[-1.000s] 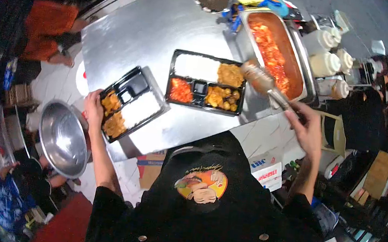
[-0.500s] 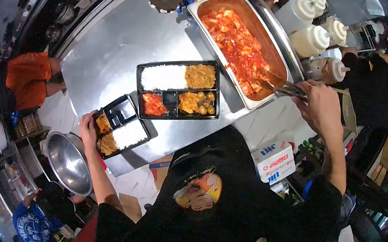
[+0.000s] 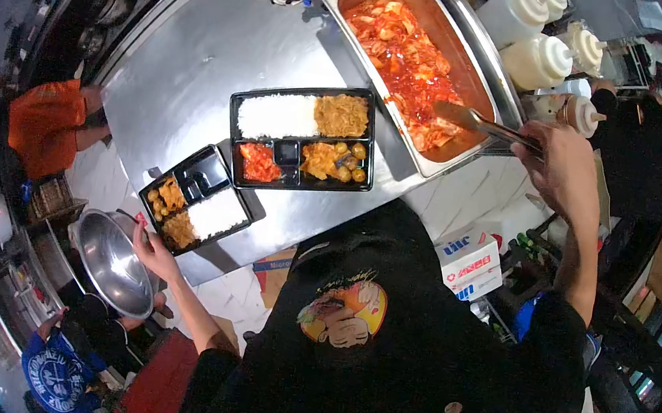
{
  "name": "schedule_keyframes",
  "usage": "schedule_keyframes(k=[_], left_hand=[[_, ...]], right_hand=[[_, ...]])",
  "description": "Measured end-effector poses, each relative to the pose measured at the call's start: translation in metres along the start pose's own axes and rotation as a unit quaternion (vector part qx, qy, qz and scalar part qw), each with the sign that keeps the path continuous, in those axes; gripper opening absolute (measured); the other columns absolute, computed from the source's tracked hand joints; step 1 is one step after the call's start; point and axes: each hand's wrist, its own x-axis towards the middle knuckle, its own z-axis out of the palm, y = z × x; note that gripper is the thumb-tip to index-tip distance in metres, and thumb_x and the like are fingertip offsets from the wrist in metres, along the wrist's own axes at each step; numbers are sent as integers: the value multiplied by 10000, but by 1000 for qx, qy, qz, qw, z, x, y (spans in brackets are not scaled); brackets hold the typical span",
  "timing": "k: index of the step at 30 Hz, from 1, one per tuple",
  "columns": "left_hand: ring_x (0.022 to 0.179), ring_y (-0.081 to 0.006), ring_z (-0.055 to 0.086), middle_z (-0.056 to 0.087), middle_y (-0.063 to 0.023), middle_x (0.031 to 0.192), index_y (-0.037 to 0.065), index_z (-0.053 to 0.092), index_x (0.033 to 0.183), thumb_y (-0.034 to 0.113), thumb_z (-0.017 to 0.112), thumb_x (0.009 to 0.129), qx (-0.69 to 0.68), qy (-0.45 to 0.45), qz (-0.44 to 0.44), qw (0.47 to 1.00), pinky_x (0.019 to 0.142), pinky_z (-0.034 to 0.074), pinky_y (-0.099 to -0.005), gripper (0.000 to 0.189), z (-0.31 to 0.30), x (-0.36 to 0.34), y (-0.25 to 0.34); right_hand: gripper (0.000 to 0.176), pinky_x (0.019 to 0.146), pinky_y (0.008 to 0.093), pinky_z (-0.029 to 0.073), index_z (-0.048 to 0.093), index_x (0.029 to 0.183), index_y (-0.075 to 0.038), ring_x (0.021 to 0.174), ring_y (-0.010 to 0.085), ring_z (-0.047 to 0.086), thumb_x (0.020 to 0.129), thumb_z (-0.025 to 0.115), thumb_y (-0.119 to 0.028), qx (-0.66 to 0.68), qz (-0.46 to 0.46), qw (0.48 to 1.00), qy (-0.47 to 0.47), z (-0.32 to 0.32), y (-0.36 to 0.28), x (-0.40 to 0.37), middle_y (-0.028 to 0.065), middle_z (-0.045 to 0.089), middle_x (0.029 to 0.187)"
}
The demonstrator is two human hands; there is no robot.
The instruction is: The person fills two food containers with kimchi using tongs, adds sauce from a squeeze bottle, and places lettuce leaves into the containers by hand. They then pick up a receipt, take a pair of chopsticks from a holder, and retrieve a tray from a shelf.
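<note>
My right hand (image 3: 560,166) grips metal tongs (image 3: 492,129), whose tips lie over the red kimchi (image 3: 405,57) near the close end of a deep steel pan (image 3: 473,81). My left hand (image 3: 156,254) is just off the near left corner of a small black divided tray (image 3: 205,177), fingers apart and holding nothing. Rice, brown meat, orange pieces and small round balls fill part of that tray; its upper compartments are bare. Beside it sits a larger black tray (image 3: 288,153) with rice, brown meat, kimchi, orange pieces and round balls.
Both trays rest on a steel table (image 3: 170,93). Several squeeze bottles (image 3: 538,62) stand beyond the pan. A steel bowl (image 3: 118,266) is at the lower left. Past the table's left edge is a person in orange (image 3: 46,115); another in blue (image 3: 58,371) is lower left.
My left hand has let go of the small tray's edge and drawn back toward me. The tongs have turned in my right hand and their tips appear higher in the pan.
</note>
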Motion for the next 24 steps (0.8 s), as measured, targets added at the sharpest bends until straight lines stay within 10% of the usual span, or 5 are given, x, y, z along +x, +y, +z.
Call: schedule_keyframes(k=[11,15,21,24], left_hand=[[1142,-255,520,559,-159,1271,-51,534,1259,254,480,1007,-36,110,-197,973,1021,386,-366,399,13,-64,-28],[1207,-307,480,536,-190,1285,-50,509,1275,277,406,1026,21,103,-125,987,1055,340,-398,424,23,-74,-26],[1221,-280,472,520,-186,1311,-51,493,1297,237,390,1030,-135,143,-219,956,1063,329,-371,406,28,-73,-22],[1228,-263,461,494,-173,1335,-46,463,1323,228,389,1031,-170,142,-223,949,1061,332,-363,407,29,-70,-2]], right_hand=[[271,719,378,503,667,1006,-4,776,341,662,859,661,-231,167,52,983,55,-15,-14,-15,206,673,871],[319,720,287,474,612,1092,90,816,121,579,922,627,-179,272,59,953,119,28,19,-19,99,676,939],[334,671,205,431,614,1184,35,869,81,602,943,630,-196,343,75,931,100,4,-16,-37,66,670,1047],[232,883,265,451,643,1098,17,974,137,595,896,669,-94,408,45,910,52,-3,-94,-22,83,652,1045]])
